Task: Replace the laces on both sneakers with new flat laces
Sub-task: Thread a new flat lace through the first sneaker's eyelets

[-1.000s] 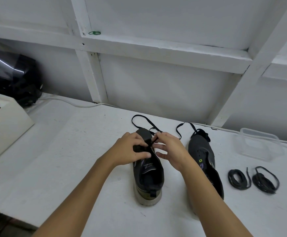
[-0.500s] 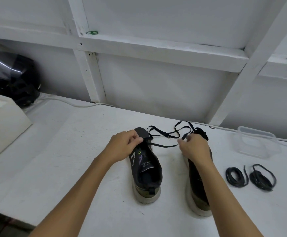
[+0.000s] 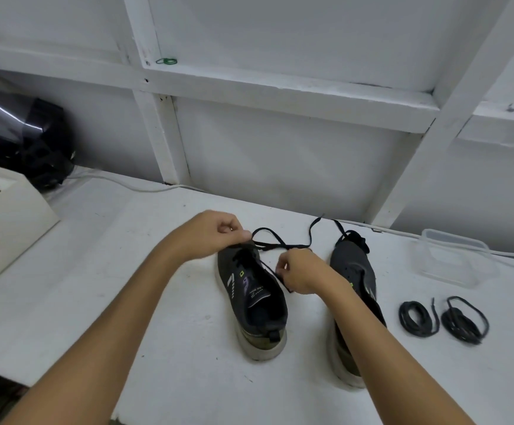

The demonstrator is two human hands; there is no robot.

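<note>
On the desk (image 3: 102, 302), the left sneaker (image 3: 251, 299) was mid-lacing: flat lace (image 3: 269, 242) pinched by left hand (image 3: 211, 236) at its toe and right hand (image 3: 298, 273) beside it. Right sneaker (image 3: 353, 271) looked barely laced; two coiled laces (image 3: 442, 319) lay beyond it.

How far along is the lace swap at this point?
Looks done: two coiled laces lie on the table, apparently the old ones. In hand: the left hand and right hand each pinch a flat lace at the left sneaker. Left: finishing it; the right sneaker has a lace only near its toe.
</note>
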